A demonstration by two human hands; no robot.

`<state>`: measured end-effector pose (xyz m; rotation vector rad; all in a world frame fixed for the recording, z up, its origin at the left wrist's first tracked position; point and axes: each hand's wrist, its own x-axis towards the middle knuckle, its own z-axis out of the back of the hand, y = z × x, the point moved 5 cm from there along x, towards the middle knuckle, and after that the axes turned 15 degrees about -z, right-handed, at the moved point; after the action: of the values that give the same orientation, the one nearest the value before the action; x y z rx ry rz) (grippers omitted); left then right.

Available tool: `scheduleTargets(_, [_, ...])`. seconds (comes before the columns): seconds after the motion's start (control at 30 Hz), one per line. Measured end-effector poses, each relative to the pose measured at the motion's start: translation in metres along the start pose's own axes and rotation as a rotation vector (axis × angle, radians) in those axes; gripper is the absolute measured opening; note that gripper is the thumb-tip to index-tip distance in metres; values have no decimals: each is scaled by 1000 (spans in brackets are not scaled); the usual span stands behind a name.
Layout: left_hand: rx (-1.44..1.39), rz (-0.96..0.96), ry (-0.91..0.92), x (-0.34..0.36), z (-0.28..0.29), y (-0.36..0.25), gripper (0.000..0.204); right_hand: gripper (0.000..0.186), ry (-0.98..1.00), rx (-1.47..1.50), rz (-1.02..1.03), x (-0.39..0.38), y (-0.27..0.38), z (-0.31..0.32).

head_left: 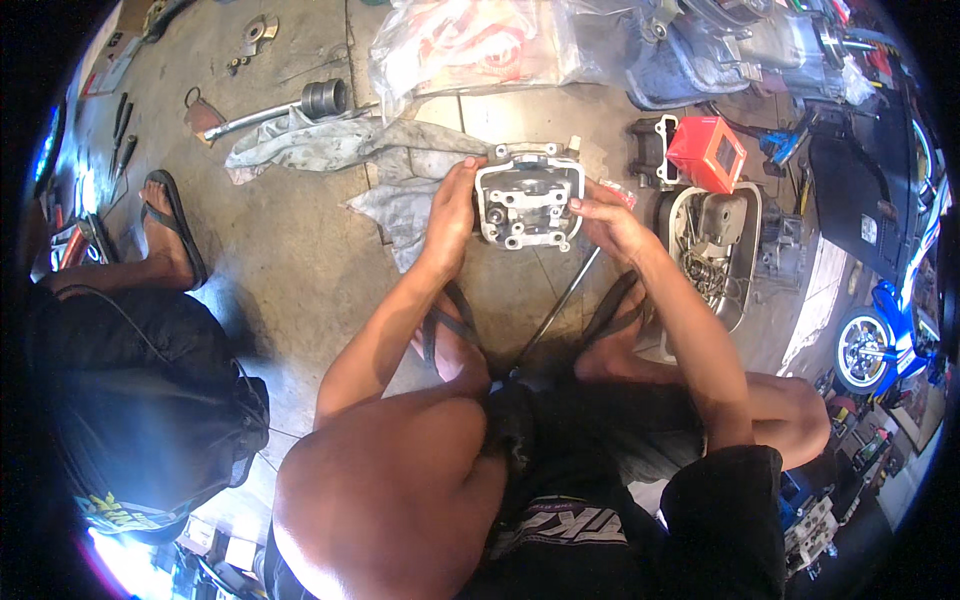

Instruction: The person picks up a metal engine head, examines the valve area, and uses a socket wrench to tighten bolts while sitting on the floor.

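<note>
Between my hands I hold a silver engine cylinder head (528, 210), its open top with white rim and mounts facing up. My left hand (450, 220) grips its left side, fingers curled along the edge. My right hand (615, 225) grips the right side, thumb on the rim and other fingers mostly hidden. A long metal rod (560, 310) lies below it between my sandalled feet. Behind it is a crumpled grey rag (300, 147). To the right are a red box (705, 150), a dark engine block (645, 150) and a metal tray of parts (742, 270).
A socket tool (322, 98), keys (202, 117) and plastic-wrapped items (470, 40) lie beyond. Dark hand tools (122, 125) are at far left. Another person in dark shorts (140, 390) crouches close on my left. A blue motorcycle (880, 350) and assorted parts are along the right.
</note>
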<state>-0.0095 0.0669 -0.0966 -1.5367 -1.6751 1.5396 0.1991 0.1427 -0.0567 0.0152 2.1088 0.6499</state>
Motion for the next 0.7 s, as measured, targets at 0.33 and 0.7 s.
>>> scheduleTargets(0.33, [75,-5,14,14,-7,2,54,77,-98,31,7,-3,2,3])
scheduleTargets(0.7, [214,-17,-2,-21,-19,-7,47,71,-139,-32,-88,-22,-30,23])
